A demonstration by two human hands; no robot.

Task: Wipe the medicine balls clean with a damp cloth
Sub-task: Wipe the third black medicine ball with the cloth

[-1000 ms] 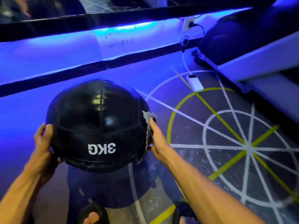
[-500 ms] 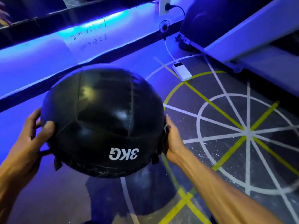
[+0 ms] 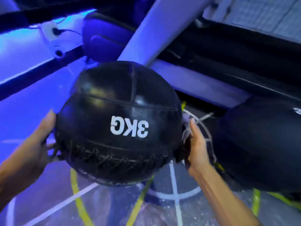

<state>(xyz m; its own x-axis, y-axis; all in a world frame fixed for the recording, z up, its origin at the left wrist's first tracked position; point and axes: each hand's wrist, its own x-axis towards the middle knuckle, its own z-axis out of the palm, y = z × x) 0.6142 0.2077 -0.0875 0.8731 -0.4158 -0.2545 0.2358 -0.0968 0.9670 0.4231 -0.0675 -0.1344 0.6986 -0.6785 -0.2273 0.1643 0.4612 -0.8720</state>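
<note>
In the head view, a round black medicine ball (image 3: pixel 118 123) of glossy, panelled leather-like material is held above the floor (image 3: pixel 48 201) between two bare hands. White "3KG" lettering is seen upside down on its front, stitched seams cross its top, and a coarse laced seam runs along its lower edge. The left hand (image 3: pixel 37 144) is pressed against the ball's left side with fingers spread along the curve, not curled around anything. The right hand (image 3: pixel 197 147) is laid flat against the ball's right side, and a pale, crumpled cloth (image 3: pixel 185 126) is trapped between its straight fingers and the ball. Compared with half a second ago, the ball has been carried to the right, the laced seam has been turned into view, and a second dark ball (image 3: pixel 260 144) has come into view at the right, near the right hand but apart from it. A pale sloping beam (image 3: pixel 156 30) and dark padded equipment (image 3: pixel 236 51) are seen just behind the held ball, so little room is left there; open floor with white and yellow painted lines is seen below and to the left. The frame is blurred.
</note>
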